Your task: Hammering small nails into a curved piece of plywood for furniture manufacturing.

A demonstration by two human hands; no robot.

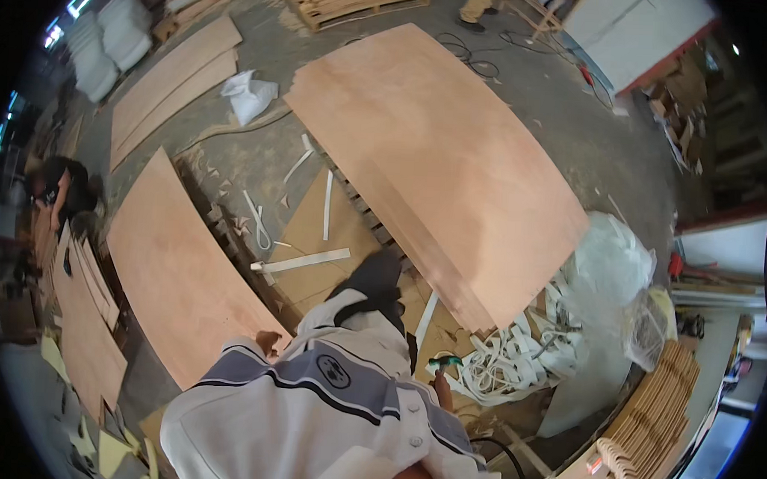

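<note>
My left hand (267, 342) is at the near corner of a plywood sheet (190, 270) lying on the left, its fingers curled at the edge. In my right hand (442, 388), low and beside my shirt, is a small green and black hand tool (445, 362); its exact kind is too small to tell. Just right of that hand lies a heap of tangled white strapping (506, 365). Ahead and to the right, a large stack of plywood sheets (438, 156) rests on a pallet (363, 206).
Brown cardboard (307, 223) with loose white strips (305, 260) covers the floor between the stacks. Clear plastic film (609, 258) lies at the right, near stacked curved wood pieces (650, 414). A white sack (249, 97) stands ahead. One person (60, 187) crouches far left; another's legs (477, 6) show ahead.
</note>
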